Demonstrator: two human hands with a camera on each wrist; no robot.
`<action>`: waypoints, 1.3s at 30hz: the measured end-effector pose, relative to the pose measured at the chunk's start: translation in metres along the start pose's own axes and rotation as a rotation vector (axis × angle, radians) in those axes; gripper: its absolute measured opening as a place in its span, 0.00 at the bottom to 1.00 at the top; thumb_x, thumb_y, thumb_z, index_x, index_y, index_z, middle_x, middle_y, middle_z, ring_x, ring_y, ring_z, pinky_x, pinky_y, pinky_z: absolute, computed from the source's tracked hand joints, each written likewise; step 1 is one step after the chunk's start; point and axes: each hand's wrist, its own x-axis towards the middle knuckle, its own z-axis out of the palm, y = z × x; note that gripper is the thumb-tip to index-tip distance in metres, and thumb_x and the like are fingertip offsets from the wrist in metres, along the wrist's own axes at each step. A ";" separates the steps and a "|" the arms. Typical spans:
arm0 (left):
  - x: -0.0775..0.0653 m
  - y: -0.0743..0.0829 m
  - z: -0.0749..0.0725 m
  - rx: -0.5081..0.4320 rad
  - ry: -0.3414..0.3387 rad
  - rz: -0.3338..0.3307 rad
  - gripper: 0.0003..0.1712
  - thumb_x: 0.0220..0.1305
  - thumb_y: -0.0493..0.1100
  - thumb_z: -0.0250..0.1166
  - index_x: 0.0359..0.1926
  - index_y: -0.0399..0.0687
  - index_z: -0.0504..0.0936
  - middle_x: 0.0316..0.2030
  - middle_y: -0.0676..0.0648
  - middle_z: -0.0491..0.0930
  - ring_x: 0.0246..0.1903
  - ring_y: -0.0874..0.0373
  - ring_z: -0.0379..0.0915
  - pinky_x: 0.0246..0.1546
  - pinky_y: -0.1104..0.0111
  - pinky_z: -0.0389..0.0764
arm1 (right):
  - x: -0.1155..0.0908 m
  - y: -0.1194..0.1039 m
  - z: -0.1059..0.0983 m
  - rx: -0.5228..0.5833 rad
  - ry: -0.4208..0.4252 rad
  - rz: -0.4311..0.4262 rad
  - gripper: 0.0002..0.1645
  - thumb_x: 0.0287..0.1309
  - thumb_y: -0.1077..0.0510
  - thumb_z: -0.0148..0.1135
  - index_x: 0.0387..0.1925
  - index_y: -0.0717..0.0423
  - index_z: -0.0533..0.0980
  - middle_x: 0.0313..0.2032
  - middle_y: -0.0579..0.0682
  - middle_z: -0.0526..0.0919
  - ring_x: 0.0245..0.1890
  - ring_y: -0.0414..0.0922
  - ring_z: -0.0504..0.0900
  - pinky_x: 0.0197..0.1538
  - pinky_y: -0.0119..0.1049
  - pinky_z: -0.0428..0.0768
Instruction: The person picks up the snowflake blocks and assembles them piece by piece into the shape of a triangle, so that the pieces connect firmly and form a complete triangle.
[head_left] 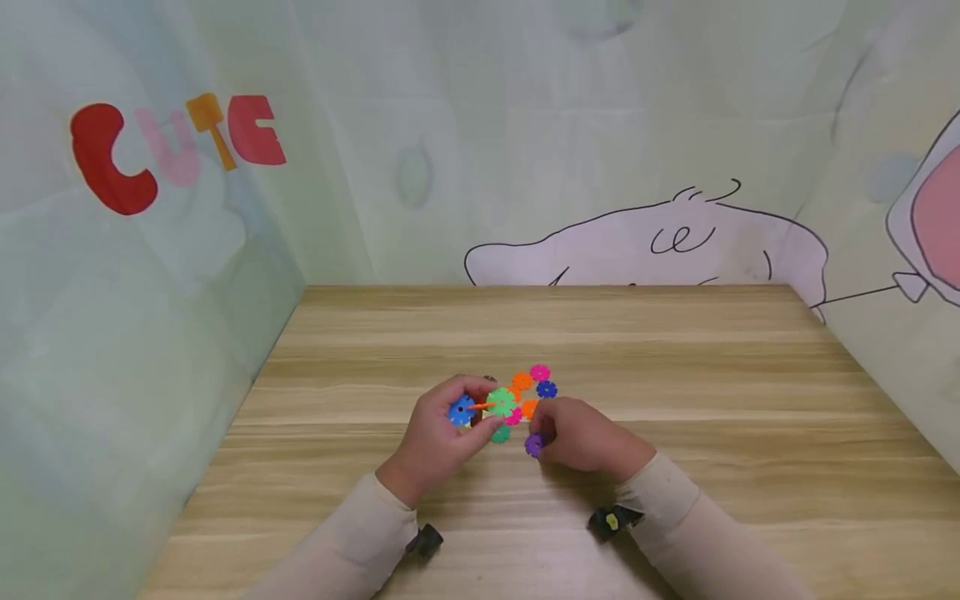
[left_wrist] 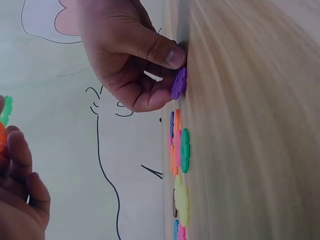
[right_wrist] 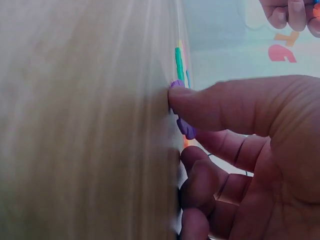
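Left of the purple disc (head_left: 533,446), joined discs (head_left: 483,406) are held by the left grip (head_left: 442,433). Edge-pinched by the right grip (head_left: 581,433), purple could be dropped.

Left sleeve (head_left: 333,546): long, plain, pale beige cloth with faint creases, ending at the left cuff (head_left: 393,500). Just beside the left cuff, on its right: left wrist fitting (head_left: 426,542), small, black and blocky. Well to the right of the left cuff: right sleeve (head_left: 705,525), matching in colour and creased toward its end; on its edge facing the left cuff, right wrist fitting (head_left: 602,527), black, angular, with a yellow-green patch (head_left: 612,522). Beyond the left cuff: left hand (head_left: 442,442), bare. Right hand (head_left: 588,433): likewise bare, thumbnail (left_wrist: 175,57) short.
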 end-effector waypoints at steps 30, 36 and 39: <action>0.005 0.000 -0.002 -0.019 0.015 0.009 0.20 0.61 0.30 0.74 0.54 0.40 0.83 0.45 0.42 0.82 0.41 0.56 0.80 0.43 0.70 0.86 | -0.003 0.002 -0.017 0.356 0.082 -0.098 0.13 0.61 0.64 0.74 0.45 0.56 0.80 0.27 0.48 0.81 0.28 0.43 0.77 0.32 0.33 0.79; 0.004 0.000 -0.003 -0.041 0.025 -0.001 0.20 0.61 0.30 0.74 0.54 0.38 0.82 0.43 0.41 0.81 0.38 0.58 0.80 0.41 0.70 0.86 | -0.011 -0.010 -0.022 0.596 0.243 -0.262 0.17 0.68 0.69 0.65 0.56 0.66 0.79 0.40 0.55 0.85 0.38 0.49 0.83 0.41 0.32 0.84; 0.004 0.000 -0.003 -0.048 0.024 -0.019 0.20 0.61 0.30 0.74 0.54 0.39 0.82 0.44 0.42 0.81 0.39 0.58 0.81 0.42 0.70 0.87 | -0.016 -0.016 -0.021 0.582 0.301 -0.308 0.16 0.69 0.69 0.64 0.57 0.63 0.79 0.42 0.54 0.86 0.39 0.54 0.84 0.41 0.33 0.84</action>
